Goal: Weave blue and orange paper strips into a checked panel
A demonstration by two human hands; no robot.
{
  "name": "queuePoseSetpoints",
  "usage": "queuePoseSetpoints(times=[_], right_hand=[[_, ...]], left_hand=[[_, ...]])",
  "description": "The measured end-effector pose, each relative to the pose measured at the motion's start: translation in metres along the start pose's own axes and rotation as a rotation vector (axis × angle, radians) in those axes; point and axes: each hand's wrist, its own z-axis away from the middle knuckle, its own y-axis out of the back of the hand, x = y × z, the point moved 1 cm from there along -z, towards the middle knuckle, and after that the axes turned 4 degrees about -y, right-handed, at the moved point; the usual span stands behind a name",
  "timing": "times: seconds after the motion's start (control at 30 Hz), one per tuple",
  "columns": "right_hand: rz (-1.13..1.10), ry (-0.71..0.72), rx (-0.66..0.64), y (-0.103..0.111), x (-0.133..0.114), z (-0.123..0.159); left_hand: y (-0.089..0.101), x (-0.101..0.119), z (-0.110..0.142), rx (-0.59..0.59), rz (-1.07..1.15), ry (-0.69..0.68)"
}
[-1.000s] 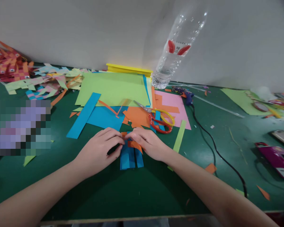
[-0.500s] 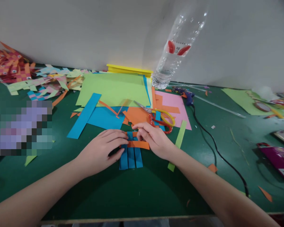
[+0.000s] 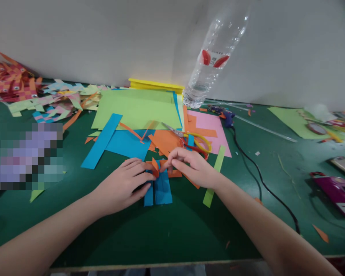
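Note:
Blue paper strips point(image 3: 163, 189) lie side by side on the table in front of me, crossed by orange paper. My left hand point(image 3: 126, 180) presses on their left side, with its fingertips on an orange paper strip point(image 3: 154, 168) that bends upward. My right hand point(image 3: 191, 165) is at the upper right of the strips, its fingers curled and drawn together. Its fingertips hide whatever is between them. Beneath this hand shows another orange strip point(image 3: 176, 173). A green paper strip point(image 3: 214, 178) passes under my right wrist.
Scissors point(image 3: 199, 143) with yellow and red handles lie beyond my right hand, near a glue gun point(image 3: 228, 118) and its black cord. Green paper sheets point(image 3: 138, 109) are stacked behind. A clear plastic bottle point(image 3: 208, 73) stands by the wall. A purple power strip point(image 3: 335, 193) sits right.
The orange strip that lay flat across the blue ones is now bent upward by my left fingertips. My right fingers have curled in, and the blue strips on the right have closed together.

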Motion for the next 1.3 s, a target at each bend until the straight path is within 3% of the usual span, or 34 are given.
queuePoseSetpoints(times=[0.2,0.33,0.47,0.6,0.7,1.0,1.1,1.3], right_hand=[[0.387,0.213,-0.084,0.007,-0.003,-0.001],[0.531,0.240,-0.117,0.007,0.000,-0.003],[0.647,0.161,0.007,0.011,0.003,-0.003],[0.850,-0.024,0.146,0.018,0.005,-0.002],[0.967,-0.103,0.131,0.019,0.005,-0.001],[1.021,-0.204,0.102,0.014,0.001,0.000],[0.985,-0.215,0.185,0.017,0.001,0.000],[0.909,-0.215,0.498,0.031,0.004,-0.001]], left_hand=[[-0.002,-0.002,0.001,-0.020,0.004,-0.003],[-0.002,-0.001,0.001,-0.013,-0.007,-0.015],[-0.002,-0.001,0.002,-0.016,-0.038,-0.024],[-0.002,0.000,0.002,-0.030,-0.059,-0.030],[-0.003,-0.001,0.002,-0.026,-0.066,-0.034],[-0.004,-0.002,0.002,-0.001,-0.054,-0.035],[-0.003,-0.001,0.004,-0.002,-0.052,-0.033],[-0.003,-0.002,0.002,-0.001,-0.034,-0.029]])
